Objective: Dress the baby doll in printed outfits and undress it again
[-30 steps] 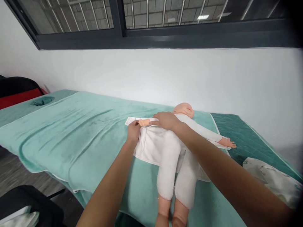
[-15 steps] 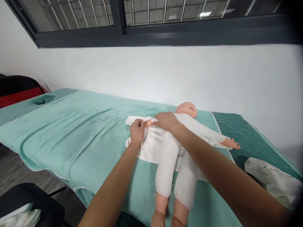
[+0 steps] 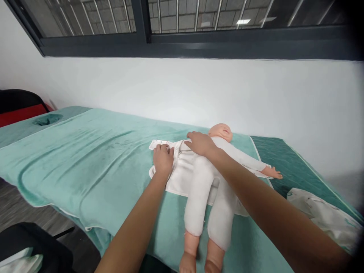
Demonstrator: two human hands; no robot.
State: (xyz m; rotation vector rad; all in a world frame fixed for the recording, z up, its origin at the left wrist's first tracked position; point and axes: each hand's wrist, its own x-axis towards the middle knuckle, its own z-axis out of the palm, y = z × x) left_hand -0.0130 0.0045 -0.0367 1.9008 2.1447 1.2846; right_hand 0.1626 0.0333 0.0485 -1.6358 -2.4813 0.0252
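Observation:
A baby doll (image 3: 197, 189) with a white cloth body lies on its back, head toward the wall, on a spread-open white baby shirt (image 3: 179, 178). My left hand (image 3: 163, 158) is closed over the end of the left-side sleeve, its fingers curled down; the doll's hand on that side is hidden. Over the upper part of that same arm lies my right hand (image 3: 201, 144), fingers stretched out and thumb apart, touching the cloth. The doll's other arm (image 3: 250, 159) reaches out to the right, with shirt fabric beneath it and its bare hand showing.
A light green cover (image 3: 93, 151) drapes the bed, with darker quilted fabric (image 3: 273, 151) at right. Crumpled white printed cloth (image 3: 318, 212) lies near the right edge. A black chair (image 3: 34, 246) holding folded cloth stands lower left. Behind the bed is a white wall (image 3: 170, 87) under a window.
The doll's left-side forearm and hand, bare between my hands before, are now covered by the sleeve and my left hand. My right hand's fingers have spread. The view has shifted slightly.

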